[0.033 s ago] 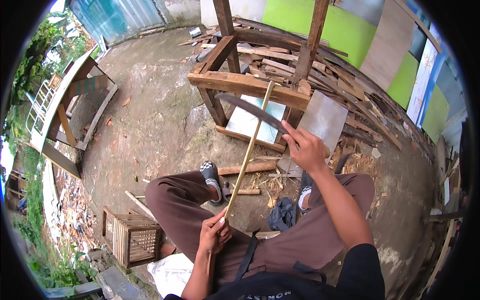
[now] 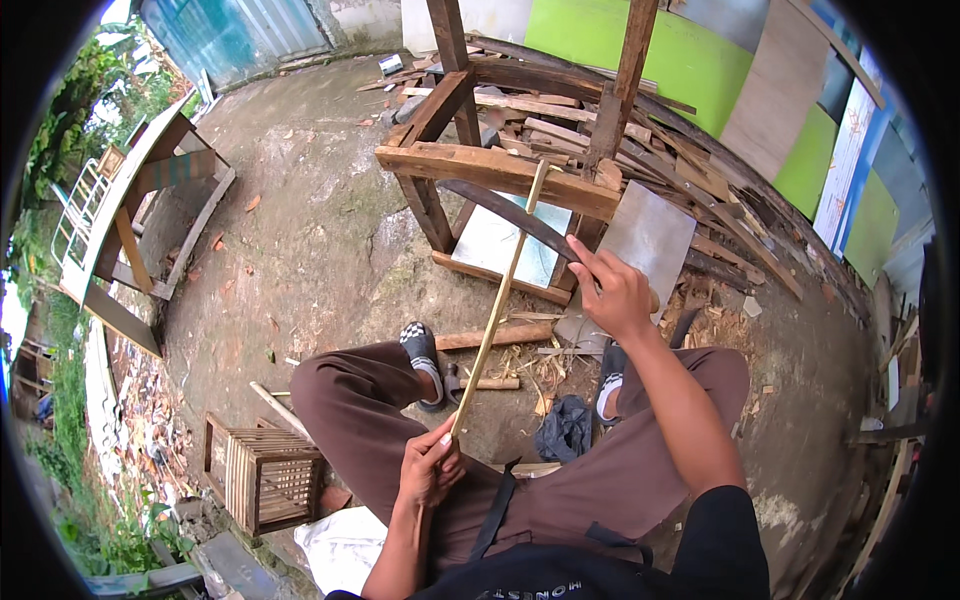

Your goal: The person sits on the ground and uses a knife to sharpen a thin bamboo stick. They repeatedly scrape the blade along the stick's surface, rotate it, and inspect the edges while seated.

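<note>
My left hand (image 2: pixel 432 468) is closed round the near end of a long, pale, thin strip of wood or bamboo (image 2: pixel 491 335), low in front of my lap. From there the strip slants away, its far end lying against the crossbeam of a brown wooden frame (image 2: pixel 480 166). My right hand (image 2: pixel 612 293) grips a machete (image 2: pixel 497 208) by its handle, the index finger stretched along the dark blade's back. The blade lies across the strip's upper part, just on my side of the crossbeam; whether its edge bites into the wood cannot be made out.
Between my feet lie a hammer (image 2: pixel 483 383), a wood block (image 2: pixel 495 335), shavings and a black plastic bag (image 2: pixel 564 430). A slatted wooden crate (image 2: pixel 262 478) stands at the left, a low table (image 2: pixel 124 180) farther off. Scrap wood (image 2: pixel 690 180) is piled behind the frame.
The machete and my right hand have shifted slightly, the blade's tip rising a little toward the crossbeam. My left hand stays put on the strip.
</note>
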A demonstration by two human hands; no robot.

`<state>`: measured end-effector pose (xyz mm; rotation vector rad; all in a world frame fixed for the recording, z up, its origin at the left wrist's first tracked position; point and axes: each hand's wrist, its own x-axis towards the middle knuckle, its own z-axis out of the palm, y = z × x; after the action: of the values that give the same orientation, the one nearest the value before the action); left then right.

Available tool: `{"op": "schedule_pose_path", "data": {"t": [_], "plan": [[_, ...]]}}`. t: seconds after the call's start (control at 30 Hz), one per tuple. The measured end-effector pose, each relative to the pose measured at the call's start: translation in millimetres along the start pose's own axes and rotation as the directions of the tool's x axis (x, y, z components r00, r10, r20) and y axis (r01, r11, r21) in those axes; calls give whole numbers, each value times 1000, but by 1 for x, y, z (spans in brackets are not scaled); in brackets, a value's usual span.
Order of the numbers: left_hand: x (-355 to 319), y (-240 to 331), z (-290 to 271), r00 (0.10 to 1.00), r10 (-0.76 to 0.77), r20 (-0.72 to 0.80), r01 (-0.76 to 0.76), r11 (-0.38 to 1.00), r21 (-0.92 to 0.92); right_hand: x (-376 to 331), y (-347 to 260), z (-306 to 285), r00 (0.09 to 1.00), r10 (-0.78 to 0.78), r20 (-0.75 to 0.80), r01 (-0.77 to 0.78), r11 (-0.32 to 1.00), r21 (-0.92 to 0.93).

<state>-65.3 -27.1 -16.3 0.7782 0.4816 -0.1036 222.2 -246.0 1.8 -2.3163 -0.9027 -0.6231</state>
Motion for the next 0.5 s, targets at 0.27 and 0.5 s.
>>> {"op": "schedule_pose_path", "data": {"t": [0.27,0.5], "plan": [[9,0,0,1000,-4,8,4,1000,-28,9,5,4,999,46,-3,-46,999,-3],[7,-3,-6,999,7,38,-5,999,-51,3,2,10,998,64,5,-64,998,-2]]}}
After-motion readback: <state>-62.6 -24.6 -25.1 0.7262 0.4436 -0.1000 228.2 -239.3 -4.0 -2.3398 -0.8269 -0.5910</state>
